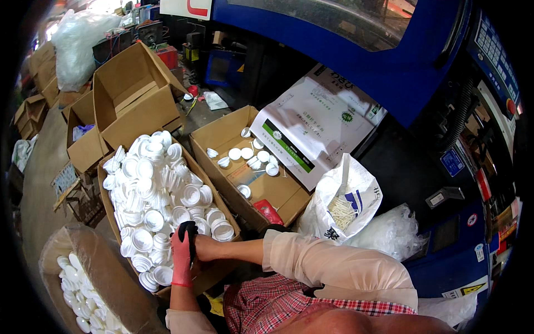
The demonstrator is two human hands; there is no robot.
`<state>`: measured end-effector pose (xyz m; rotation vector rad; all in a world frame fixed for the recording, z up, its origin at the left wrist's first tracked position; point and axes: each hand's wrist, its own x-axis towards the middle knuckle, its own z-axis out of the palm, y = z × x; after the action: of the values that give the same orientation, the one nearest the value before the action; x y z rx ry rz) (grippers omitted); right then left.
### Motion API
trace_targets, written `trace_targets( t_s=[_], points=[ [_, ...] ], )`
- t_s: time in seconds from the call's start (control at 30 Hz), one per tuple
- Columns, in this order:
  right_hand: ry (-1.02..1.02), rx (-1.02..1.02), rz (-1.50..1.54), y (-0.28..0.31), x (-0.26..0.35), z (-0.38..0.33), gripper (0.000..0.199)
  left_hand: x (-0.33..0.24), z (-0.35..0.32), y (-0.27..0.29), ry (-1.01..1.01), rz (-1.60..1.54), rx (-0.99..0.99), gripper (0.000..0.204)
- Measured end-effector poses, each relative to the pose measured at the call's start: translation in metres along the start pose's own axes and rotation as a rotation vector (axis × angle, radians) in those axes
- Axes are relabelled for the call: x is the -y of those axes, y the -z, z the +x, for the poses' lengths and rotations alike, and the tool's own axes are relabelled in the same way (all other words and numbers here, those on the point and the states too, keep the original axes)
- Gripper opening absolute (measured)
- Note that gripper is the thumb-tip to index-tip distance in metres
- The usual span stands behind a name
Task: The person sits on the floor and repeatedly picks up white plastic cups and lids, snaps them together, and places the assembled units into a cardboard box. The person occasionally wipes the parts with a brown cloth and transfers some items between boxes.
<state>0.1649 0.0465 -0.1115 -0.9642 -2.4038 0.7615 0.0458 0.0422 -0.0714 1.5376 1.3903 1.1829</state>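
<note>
Head view: white caps [146,186] lie heaped at eleven o'clock from the gloved left hand [181,253]; the right hand [204,248], fingers hidden, meets it at three o'clock. I cannot tell whether either grips anything.

We count two large open cartons [139,115] at upper left, one heaped box [211,275] left of centre with uncountable white lids [142,239], one middle box [221,132] holding roughly eleven loose lids [234,153], one sack [365,181] right of centre, one lined box [123,285] lower left.
</note>
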Motion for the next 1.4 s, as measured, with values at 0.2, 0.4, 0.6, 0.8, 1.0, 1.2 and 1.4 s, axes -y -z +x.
trace_targets(
  t_s=[0.2,0.4,0.6,0.8,1.0,1.2,1.4],
  points=[
    [0.077,-0.032,-0.022,0.013,0.013,-0.002,0.014,-0.041,-0.007,0.007,0.071,-0.073,0.058,0.026],
    [0.032,0.0,-0.026,0.003,0.001,-0.004,0.014,-0.049,-0.005,0.006,0.087,-0.06,0.106,0.026],
    [0.054,0.011,-0.043,0.016,0.016,-0.005,0.015,-0.051,-0.009,0.01,0.076,-0.023,0.118,0.028],
    [-0.198,0.185,-0.025,0.062,0.023,-0.001,0.019,-0.031,0.002,0.004,0.069,-0.236,0.099,0.035],
    [0.058,-0.323,0.09,0.186,0.013,-0.053,0.009,-0.036,-0.003,0.027,-0.005,-0.009,0.076,0.038],
    [-0.479,-0.599,-0.251,0.277,-0.133,-0.148,0.019,-0.038,-0.009,0.013,-0.017,0.108,0.119,0.03],
    [-0.93,-0.52,-0.613,0.289,-0.273,-0.196,0.042,-0.024,-0.022,0.019,-0.044,0.384,0.101,0.036]
  ],
)
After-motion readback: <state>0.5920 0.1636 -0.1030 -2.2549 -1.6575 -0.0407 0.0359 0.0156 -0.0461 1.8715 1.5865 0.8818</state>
